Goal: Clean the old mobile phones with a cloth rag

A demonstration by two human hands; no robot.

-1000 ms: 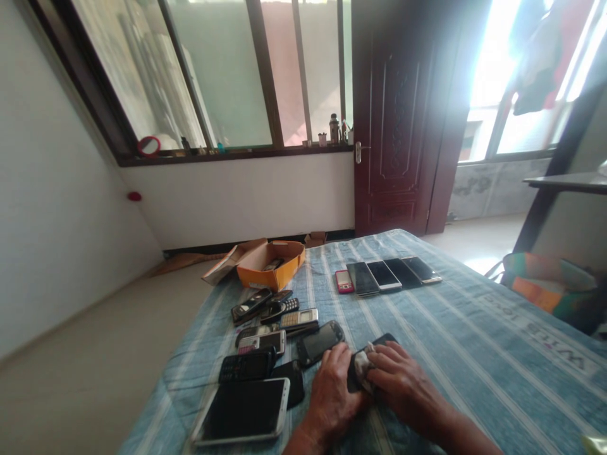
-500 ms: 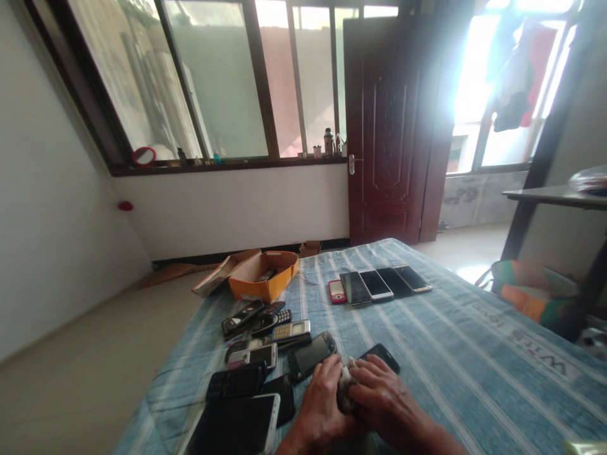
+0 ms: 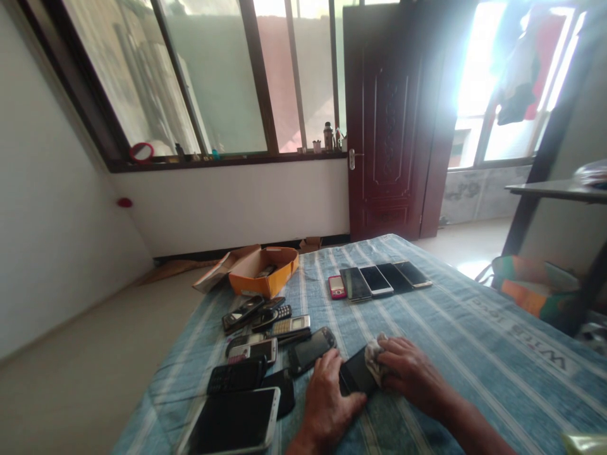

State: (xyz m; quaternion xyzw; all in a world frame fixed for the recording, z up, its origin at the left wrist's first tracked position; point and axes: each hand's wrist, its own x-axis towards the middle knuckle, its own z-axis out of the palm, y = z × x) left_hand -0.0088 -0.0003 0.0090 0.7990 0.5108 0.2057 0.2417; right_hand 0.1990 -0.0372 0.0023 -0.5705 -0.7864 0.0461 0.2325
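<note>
A dark smartphone (image 3: 356,373) lies on the blue striped bed cover, held at its left edge by my left hand (image 3: 327,395), thumb along the near side and fingers at the far side. My right hand (image 3: 405,366) grips a crumpled whitish cloth (image 3: 374,360) and presses it on the phone's right end. Just beyond my left hand rests another dark phone (image 3: 313,351). Left of it are a keypad phone with a light face (image 3: 290,326), a white-and-red phone (image 3: 255,351), a black keypad phone (image 3: 236,376) and a large white-framed device (image 3: 232,422).
An orange box (image 3: 265,284) with its lid open stands at the bed's far left edge. Further back, a red phone (image 3: 337,287) and several smartphones (image 3: 376,280) lie in a row. A brown door (image 3: 389,126) and a shelf (image 3: 559,191) stand beyond the bed.
My right hand has moved right with the cloth, away from my left hand. More of the phone's dark screen now shows between the hands.
</note>
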